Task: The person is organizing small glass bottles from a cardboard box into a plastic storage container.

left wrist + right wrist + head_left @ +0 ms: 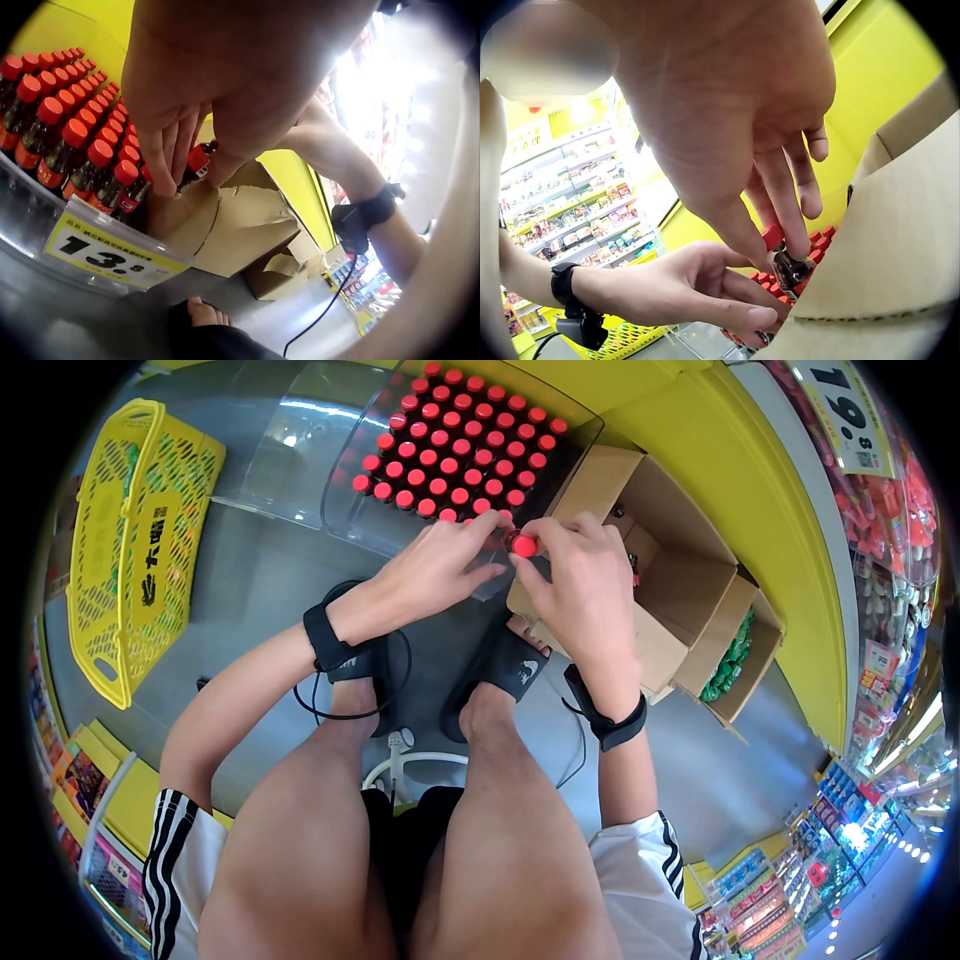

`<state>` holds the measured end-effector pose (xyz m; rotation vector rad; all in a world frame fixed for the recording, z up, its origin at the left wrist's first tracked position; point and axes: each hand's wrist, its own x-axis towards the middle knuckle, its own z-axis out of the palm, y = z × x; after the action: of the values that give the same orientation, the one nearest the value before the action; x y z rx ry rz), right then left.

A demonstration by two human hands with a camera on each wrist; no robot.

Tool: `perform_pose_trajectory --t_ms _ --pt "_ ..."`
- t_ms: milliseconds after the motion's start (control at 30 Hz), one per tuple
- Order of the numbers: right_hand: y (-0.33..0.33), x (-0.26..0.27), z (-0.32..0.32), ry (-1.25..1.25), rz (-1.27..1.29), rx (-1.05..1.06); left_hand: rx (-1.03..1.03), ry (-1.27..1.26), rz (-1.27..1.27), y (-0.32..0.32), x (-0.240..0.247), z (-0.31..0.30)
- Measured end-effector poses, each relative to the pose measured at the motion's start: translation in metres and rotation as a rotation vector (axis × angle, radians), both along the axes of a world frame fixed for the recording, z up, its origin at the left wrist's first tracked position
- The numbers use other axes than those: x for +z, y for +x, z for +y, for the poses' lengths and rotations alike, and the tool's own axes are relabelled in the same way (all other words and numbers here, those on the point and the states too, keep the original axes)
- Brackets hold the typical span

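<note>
Red-capped btl (524,546): R hand (585,578) is pinching it, L hand (435,565) is hanging spread; weak pinch could mean slipping, poss. toppling packed btls (439,437).

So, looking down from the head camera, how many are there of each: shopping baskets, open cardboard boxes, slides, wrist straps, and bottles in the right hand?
Yellow shopping basket: 1
Open cardboard boxes: 2
Black slides: 2
Black wrist straps: 2
Red-capped bottle held by the right fingers: 1
Total: 8
</note>
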<state>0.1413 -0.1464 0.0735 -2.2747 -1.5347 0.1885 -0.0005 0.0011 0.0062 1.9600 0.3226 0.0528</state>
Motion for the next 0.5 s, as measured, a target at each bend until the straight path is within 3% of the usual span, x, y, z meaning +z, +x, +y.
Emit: perform_pose_trajectory --t_ms 100,167,500 --pt "-0.002 -0.006 0.000 0.008 -0.013 0.039 -0.031 -0.104 0.078 -0.006 -0.007 -0.002" --pt "-0.003 -0.006 0.001 -0.085 -0.026 0.019 -0.048 -0.103 0.097 -0.008 -0.012 -0.003" --pt "0.000 -0.018 0.009 -0.043 -0.084 0.098 -0.136 -0.053 0.173 -0.015 -0.017 -0.012"
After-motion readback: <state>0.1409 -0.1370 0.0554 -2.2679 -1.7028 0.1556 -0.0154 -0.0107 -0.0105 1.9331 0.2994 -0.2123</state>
